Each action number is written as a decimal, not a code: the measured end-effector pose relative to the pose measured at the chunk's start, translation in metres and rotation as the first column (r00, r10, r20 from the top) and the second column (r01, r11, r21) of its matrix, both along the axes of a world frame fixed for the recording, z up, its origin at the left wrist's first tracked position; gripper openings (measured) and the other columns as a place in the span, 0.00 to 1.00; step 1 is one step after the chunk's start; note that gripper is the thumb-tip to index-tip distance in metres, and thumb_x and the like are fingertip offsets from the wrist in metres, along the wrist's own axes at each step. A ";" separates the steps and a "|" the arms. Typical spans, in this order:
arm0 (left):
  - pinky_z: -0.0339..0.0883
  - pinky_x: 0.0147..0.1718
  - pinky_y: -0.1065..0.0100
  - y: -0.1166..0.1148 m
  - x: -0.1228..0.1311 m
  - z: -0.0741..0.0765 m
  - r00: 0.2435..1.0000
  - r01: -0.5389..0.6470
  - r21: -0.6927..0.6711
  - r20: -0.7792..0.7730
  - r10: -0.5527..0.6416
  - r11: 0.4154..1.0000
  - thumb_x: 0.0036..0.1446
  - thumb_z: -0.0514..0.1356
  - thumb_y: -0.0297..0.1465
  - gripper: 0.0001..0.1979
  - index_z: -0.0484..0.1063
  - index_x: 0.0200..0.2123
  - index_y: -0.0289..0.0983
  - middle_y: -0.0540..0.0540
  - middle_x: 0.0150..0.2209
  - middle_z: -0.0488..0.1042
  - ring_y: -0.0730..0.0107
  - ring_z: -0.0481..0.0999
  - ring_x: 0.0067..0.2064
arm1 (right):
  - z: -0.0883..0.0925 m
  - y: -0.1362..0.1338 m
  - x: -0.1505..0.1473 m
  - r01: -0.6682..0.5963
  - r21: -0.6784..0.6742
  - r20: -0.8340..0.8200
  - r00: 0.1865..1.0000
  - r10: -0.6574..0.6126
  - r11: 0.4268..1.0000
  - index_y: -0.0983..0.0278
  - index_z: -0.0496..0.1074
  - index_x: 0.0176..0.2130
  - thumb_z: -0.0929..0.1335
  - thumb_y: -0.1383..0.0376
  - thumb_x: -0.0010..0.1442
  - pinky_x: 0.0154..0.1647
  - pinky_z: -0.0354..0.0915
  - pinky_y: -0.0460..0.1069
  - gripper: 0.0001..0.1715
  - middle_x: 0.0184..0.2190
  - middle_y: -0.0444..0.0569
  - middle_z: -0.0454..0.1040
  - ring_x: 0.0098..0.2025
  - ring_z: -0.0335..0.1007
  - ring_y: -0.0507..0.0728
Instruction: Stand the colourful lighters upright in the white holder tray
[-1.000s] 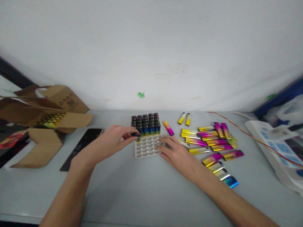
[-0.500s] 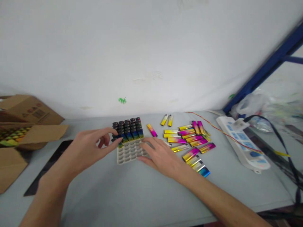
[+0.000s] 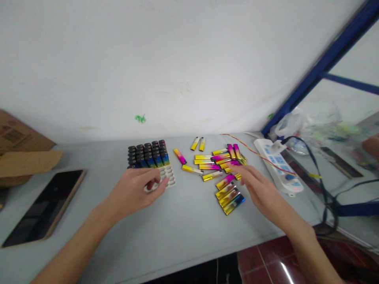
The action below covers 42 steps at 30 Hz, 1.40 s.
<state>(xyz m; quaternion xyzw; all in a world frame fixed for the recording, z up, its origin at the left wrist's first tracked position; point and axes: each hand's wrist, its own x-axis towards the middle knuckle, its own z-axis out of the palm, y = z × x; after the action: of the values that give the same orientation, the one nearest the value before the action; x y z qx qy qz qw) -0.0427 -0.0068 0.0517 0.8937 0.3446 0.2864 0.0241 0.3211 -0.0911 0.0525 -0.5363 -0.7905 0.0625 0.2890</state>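
My left hand (image 3: pixel 137 188) hovers over the near part of a white tray with round-edged slots (image 3: pixel 171 181). Its fingers are curled, the thumb stands apart from the index finger, and nothing shows between them. Behind it, several black-topped lighters (image 3: pixel 150 156) with blue-yellow bodies stand upright in rows in the tray. My right hand (image 3: pixel 260 193) reaches to the pile of shiny yellow and magenta lighters (image 3: pixel 209 167), fingers stretched out at the pile's right side. The fingertips cover part of the pile, so contact is hard to make out.
A phone (image 3: pixel 44 207) lies on the left of the grey table (image 3: pixel 166 236), with an open cardboard box (image 3: pixel 20 138) behind it. On the right are a white power strip (image 3: pixel 276 165), a red-yellow wire (image 3: pixel 251 149), black cables (image 3: pixel 324 189) and a blue frame (image 3: pixel 319 71).
My right hand has left the tray and moved right to the loose lighters. The left hand has come from the standing lighters to the tray's near slots. The view has shifted right.
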 end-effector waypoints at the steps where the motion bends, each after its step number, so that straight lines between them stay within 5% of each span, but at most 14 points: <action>1: 0.56 0.24 0.72 -0.001 0.003 -0.002 1.000 0.020 -0.006 -0.006 -0.020 1.000 0.66 0.59 0.33 0.15 0.69 0.25 0.37 0.55 0.19 0.67 0.78 0.65 0.20 | -0.011 -0.013 0.008 0.012 -0.041 0.000 1.000 -0.012 0.999 0.59 0.72 0.57 0.60 0.64 0.75 0.47 0.73 0.51 0.17 0.48 0.54 0.77 0.42 0.77 0.57; 5: 0.57 0.25 0.71 -0.006 0.016 -0.006 0.995 0.095 -0.062 -0.009 -0.096 0.994 0.68 0.57 0.32 0.15 0.69 0.27 0.37 0.54 0.20 0.67 0.77 0.67 0.22 | -0.048 -0.049 0.032 0.018 -0.123 -0.003 1.000 -0.019 0.992 0.54 0.73 0.58 0.67 0.61 0.72 0.56 0.74 0.56 0.16 0.53 0.53 0.75 0.52 0.76 0.60; 9: 0.58 0.26 0.71 -0.008 0.024 -0.012 0.993 0.118 -0.119 -0.018 -0.120 0.986 0.68 0.58 0.33 0.14 0.69 0.27 0.37 0.55 0.20 0.67 0.77 0.68 0.23 | -0.060 -0.051 0.036 -0.037 -0.180 -0.020 0.999 0.034 0.983 0.54 0.74 0.57 0.67 0.60 0.72 0.59 0.73 0.59 0.15 0.54 0.54 0.73 0.57 0.73 0.61; 13: 0.60 0.27 0.71 -0.009 0.027 -0.016 0.993 0.120 -0.211 0.022 -0.118 0.970 0.67 0.59 0.34 0.14 0.71 0.28 0.37 0.54 0.21 0.69 0.76 0.68 0.23 | -0.046 -0.037 0.026 -0.141 -0.243 -0.058 0.990 0.131 0.960 0.56 0.75 0.53 0.66 0.60 0.73 0.59 0.72 0.57 0.12 0.52 0.54 0.74 0.56 0.74 0.60; 16: 0.66 0.32 0.70 -0.013 0.030 -0.013 0.987 0.144 -0.283 0.110 -0.117 0.948 0.66 0.61 0.37 0.09 0.77 0.38 0.38 0.50 0.28 0.76 0.72 0.73 0.28 | -0.028 -0.022 0.012 -0.204 -0.249 -0.093 0.978 0.186 0.947 0.58 0.74 0.54 0.66 0.60 0.73 0.55 0.73 0.55 0.12 0.50 0.53 0.77 0.52 0.76 0.59; 19: 0.71 0.42 0.66 -0.016 0.034 -0.011 0.972 0.199 -0.330 0.184 -0.144 0.923 0.61 0.67 0.42 0.19 0.77 0.52 0.40 0.45 0.40 0.82 0.66 0.78 0.38 | -0.015 0.002 -0.013 -0.232 -0.199 -0.127 0.970 0.210 0.952 0.60 0.75 0.51 0.68 0.59 0.72 0.45 0.75 0.52 0.11 0.45 0.52 0.80 0.42 0.78 0.58; 22: 0.71 0.51 0.63 -0.016 0.036 -0.012 0.958 0.257 -0.394 0.226 -0.178 0.883 0.61 0.68 0.43 0.22 0.77 0.56 0.43 0.42 0.49 0.83 0.59 0.81 0.46 | -0.006 0.032 -0.046 -0.344 -0.182 -0.153 0.935 0.319 0.921 0.61 0.76 0.47 0.70 0.57 0.70 0.38 0.71 0.49 0.11 0.38 0.49 0.81 0.35 0.76 0.55; 27: 0.72 0.44 0.66 -0.011 0.027 -0.012 0.947 0.183 -0.474 0.319 -0.025 0.861 0.68 0.61 0.36 0.10 0.77 0.50 0.41 0.44 0.39 0.84 0.62 0.82 0.39 | 0.008 0.079 -0.087 -0.390 -0.107 -0.260 0.899 0.353 0.914 0.61 0.77 0.47 0.70 0.51 0.69 0.33 0.66 0.46 0.17 0.32 0.45 0.79 0.31 0.74 0.53; 31: 0.70 0.36 0.67 -0.006 0.016 -0.007 0.881 0.263 -0.667 0.461 0.108 0.697 0.72 0.55 0.40 0.11 0.64 0.51 0.40 0.44 0.37 0.83 0.66 0.81 0.34 | 0.007 0.101 -0.094 -0.239 -0.037 -0.242 0.944 0.224 0.970 0.62 0.74 0.45 0.62 0.52 0.75 0.32 0.62 0.46 0.20 0.29 0.44 0.75 0.29 0.70 0.53; 35: 0.70 0.31 0.67 0.000 0.015 -0.010 0.729 0.470 -0.723 0.641 0.240 0.506 0.70 0.57 0.45 0.15 0.57 0.44 0.41 0.40 0.43 0.81 0.68 0.78 0.33 | -0.016 0.105 -0.092 -0.157 0.030 -0.146 0.976 0.160 0.987 0.63 0.73 0.42 0.59 0.54 0.77 0.34 0.61 0.48 0.21 0.29 0.45 0.74 0.29 0.71 0.54; 37: 0.68 0.29 0.68 0.003 0.016 -0.014 0.675 0.520 -0.711 0.681 0.282 0.473 0.68 0.59 0.46 0.17 0.56 0.41 0.41 0.44 0.43 0.78 0.74 0.75 0.29 | -0.028 0.101 -0.089 -0.161 0.024 -0.094 0.982 0.162 0.987 0.63 0.72 0.38 0.59 0.55 0.77 0.33 0.60 0.49 0.22 0.27 0.45 0.74 0.29 0.70 0.55; 42: 0.53 0.21 0.75 0.006 0.021 -0.019 0.580 0.571 -0.734 0.677 0.453 0.366 0.62 0.65 0.48 0.21 0.60 0.37 0.40 0.58 0.25 0.62 0.80 0.57 0.22 | -0.036 0.092 -0.082 -0.161 0.011 -0.091 0.983 0.162 0.987 0.62 0.73 0.32 0.58 0.56 0.77 0.31 0.58 0.49 0.26 0.23 0.44 0.73 0.25 0.69 0.54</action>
<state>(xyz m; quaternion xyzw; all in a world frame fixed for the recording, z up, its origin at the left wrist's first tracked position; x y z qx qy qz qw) -0.0218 -0.0006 0.0326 0.4864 0.3489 0.4108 0.6877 0.2388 0.0013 0.0162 -0.4665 -0.8175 0.1087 0.3198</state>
